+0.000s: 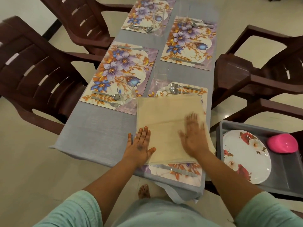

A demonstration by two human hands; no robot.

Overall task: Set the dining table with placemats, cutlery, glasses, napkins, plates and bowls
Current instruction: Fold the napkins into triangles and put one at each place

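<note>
Grey tablecloth (98, 128) under beige napkin (167, 125)

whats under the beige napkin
The napkin lies on a floral placemat, whose middle is covered. A knife, fork and spoon show at its edges.

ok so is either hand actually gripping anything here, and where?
Nothing is gripped. The left hand lies flat, fingers straight, on the near left edge of the beige napkin; the right hand, motion-blurred, lies open-palmed on its right side.
</note>
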